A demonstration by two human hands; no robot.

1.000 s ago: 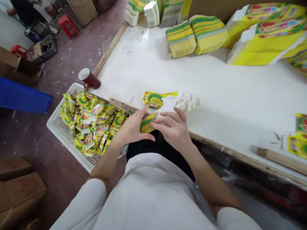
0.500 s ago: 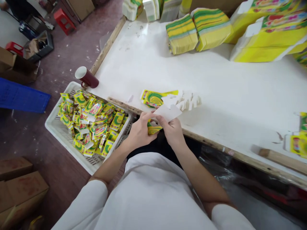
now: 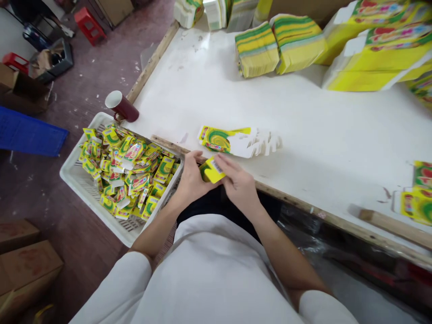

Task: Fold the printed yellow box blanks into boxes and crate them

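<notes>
A small yellow-and-green printed carton (image 3: 213,170) is held between both hands at the table's front edge, its barcode side turned up. My left hand (image 3: 193,176) grips its left end, with the thumb below and the index finger raised above. The fingers of my right hand (image 3: 239,183) press on the barcode flap at the right end. Just beyond my hands, a fanned pile of flat printed cartons (image 3: 216,140) lies on the white table (image 3: 303,130), white flaps pointing right.
Left of me a white plastic basket (image 3: 74,186) holds many folded cartons. A maroon mug (image 3: 126,109) stands at the table's left corner. Stacks of flat cartons (image 3: 258,51) and larger yellow carton bundles (image 3: 374,60) line the back. A wooden strip (image 3: 388,222) lies at the right front edge.
The white flap that stood up from the carton is folded down, and a barcode face now shows. My right hand has shifted onto that end; my left index finger has lifted.
</notes>
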